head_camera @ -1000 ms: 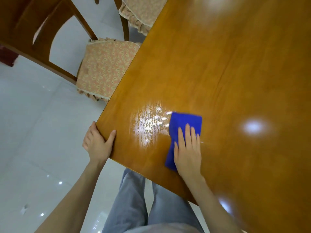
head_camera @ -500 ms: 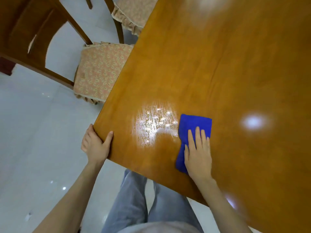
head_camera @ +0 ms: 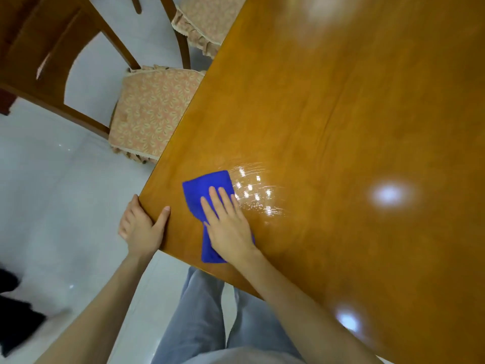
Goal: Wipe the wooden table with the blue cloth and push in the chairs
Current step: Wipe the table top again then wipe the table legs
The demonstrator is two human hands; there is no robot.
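The wooden table [head_camera: 341, 114] fills the right of the view, its near corner by my body. A blue cloth [head_camera: 203, 187] lies flat near that corner, and my right hand [head_camera: 228, 224] presses on it with straight fingers. A wet streaked patch [head_camera: 256, 193] shines just right of the cloth. My left hand [head_camera: 141, 227] grips the table's corner edge, thumb on top and fingers under. A wooden chair with a patterned cushion [head_camera: 149, 109] stands at the table's left side, its seat partly under the edge.
A second cushioned chair [head_camera: 202, 19] stands further along the same side. Pale tiled floor [head_camera: 52, 193] spreads to the left. Something dark [head_camera: 15, 319] lies on the floor at the lower left. My grey trouser legs [head_camera: 204, 324] stand against the table's near edge.
My right hand has slid the blue cloth left across the wet patch toward the corner, so the streaks now lie on its right. My left hand has stayed on the corner.
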